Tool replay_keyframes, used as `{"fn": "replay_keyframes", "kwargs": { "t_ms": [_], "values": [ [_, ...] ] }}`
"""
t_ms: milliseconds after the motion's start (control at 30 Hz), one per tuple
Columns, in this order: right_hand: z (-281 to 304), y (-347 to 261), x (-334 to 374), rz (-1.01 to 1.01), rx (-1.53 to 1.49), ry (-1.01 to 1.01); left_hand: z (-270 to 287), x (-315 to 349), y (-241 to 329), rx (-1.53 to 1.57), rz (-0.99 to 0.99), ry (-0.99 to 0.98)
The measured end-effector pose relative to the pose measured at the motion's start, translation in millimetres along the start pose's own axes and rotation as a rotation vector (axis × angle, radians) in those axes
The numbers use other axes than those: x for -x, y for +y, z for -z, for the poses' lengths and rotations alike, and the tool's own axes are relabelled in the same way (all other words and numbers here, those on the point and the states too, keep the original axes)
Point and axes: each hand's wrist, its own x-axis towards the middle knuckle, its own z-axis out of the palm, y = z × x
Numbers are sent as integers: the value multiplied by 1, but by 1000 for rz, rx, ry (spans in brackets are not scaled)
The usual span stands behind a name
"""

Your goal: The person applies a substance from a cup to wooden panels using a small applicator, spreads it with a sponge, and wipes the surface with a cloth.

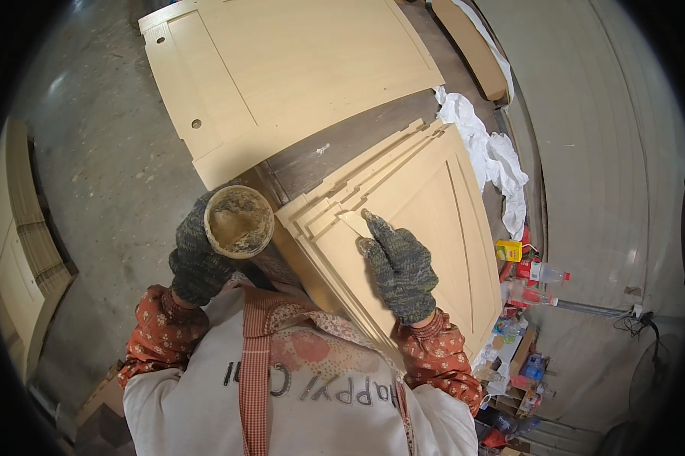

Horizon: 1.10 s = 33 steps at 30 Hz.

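Note:
My left hand (199, 254), in a dark knitted glove, is closed around a round tub (269, 228) of tan putty-like paste, its rim crusted. My right hand (399, 270), gloved the same way, pinches a small pale scraper (352, 221) between thumb and fingers. The scraper's blade lies at the notched edge of the top cream panel (434, 228) in a fanned stack. Most of the scraper is hidden by the glove. The tub is held just left of the stack, tilted so that its inside shows.
Beyond the stack, a large cream panel (297, 76) with two holes lies on the dark table (312, 163). Crumpled white sheeting (494, 163) runs along the right side. Bottles (536, 292) and a yellow box (508, 251) stand there too. More stacked panels (34, 251) are at far left.

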Motion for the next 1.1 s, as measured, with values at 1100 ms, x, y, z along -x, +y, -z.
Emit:
{"fn": "replay_keyframes", "kwargs": {
  "t_ms": [1100],
  "values": [
    [-3, -53, 12, -447, 212, -106, 8, -7, 13, 31, -142, -232]
  ]
}}
